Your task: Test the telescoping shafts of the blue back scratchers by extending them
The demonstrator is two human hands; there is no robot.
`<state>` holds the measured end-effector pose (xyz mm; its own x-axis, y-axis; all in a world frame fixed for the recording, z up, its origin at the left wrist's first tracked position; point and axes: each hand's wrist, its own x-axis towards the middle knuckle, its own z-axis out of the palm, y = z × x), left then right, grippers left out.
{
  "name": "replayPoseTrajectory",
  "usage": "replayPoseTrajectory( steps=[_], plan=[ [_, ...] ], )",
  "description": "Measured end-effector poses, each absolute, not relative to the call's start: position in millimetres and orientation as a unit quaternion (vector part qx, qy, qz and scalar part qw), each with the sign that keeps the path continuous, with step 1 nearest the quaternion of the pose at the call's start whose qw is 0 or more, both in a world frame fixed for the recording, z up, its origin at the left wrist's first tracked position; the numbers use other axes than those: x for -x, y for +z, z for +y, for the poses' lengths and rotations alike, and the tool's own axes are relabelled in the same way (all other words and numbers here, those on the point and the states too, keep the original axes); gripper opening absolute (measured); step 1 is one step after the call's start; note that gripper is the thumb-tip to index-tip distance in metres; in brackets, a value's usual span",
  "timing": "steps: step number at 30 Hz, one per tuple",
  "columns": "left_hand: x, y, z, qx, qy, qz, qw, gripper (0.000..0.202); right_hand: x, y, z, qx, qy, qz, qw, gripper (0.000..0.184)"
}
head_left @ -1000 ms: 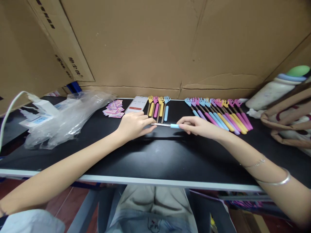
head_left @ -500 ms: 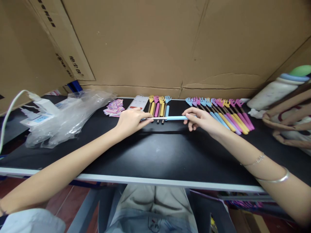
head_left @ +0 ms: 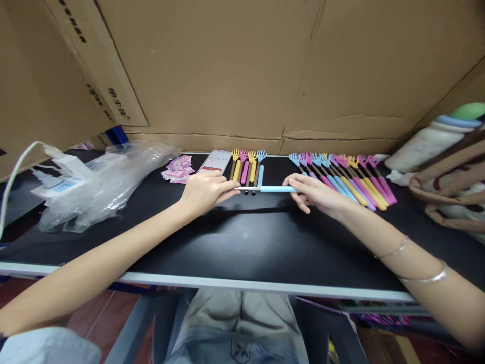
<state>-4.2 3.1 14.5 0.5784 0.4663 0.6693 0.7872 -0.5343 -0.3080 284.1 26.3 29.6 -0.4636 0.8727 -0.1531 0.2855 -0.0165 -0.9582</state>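
A back scratcher with a light-blue handle [head_left: 276, 189] and a thin metal rod is held level above the black table. My left hand [head_left: 204, 192] is closed around the rod's left end, and its claw head is hidden in the fingers. My right hand [head_left: 312, 191] pinches the right end of the handle, the lower fingers loosely curled. Behind the rod lies a short row of back scratchers [head_left: 246, 169] with yellow, pink and blue claws. Beyond my right hand a longer row of back scratchers [head_left: 352, 179] lies slanted, handles towards me.
A phone [head_left: 215, 161] and a pile of pink-purple paper slips [head_left: 178, 168] lie left of the short row. Further left are a clear plastic bag [head_left: 113, 177] and a white power strip [head_left: 60, 187]. A bottle [head_left: 428, 144] stands at the right. Cardboard [head_left: 235, 65] walls the back.
The held back scratcher and both hands have come slightly lower, towards me. My right hand has slid a little towards the handle's end. The rows on the table look unchanged.
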Motion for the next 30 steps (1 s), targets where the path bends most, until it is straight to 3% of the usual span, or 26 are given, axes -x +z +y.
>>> replayPoseTrajectory(
  steps=[13,20,26,30],
  plan=[
    [7,11,4,0.833,-0.262,-0.346,0.342,0.028,-278,24,21,0.422,0.628,-0.606,0.245,0.023],
    [4,12,2,0.836,-0.264,-0.367,0.312,0.032,-274,23,18,0.427,0.617,-0.613,0.248,0.027],
    [0,12,1,0.826,-0.268,-0.397,0.297,0.03,-269,22,20,0.469,0.532,-0.638,0.299,0.021],
    [-2,11,1,0.826,-0.27,-0.415,0.269,0.03,-270,22,22,0.471,0.355,-0.742,0.319,0.023]
  ],
)
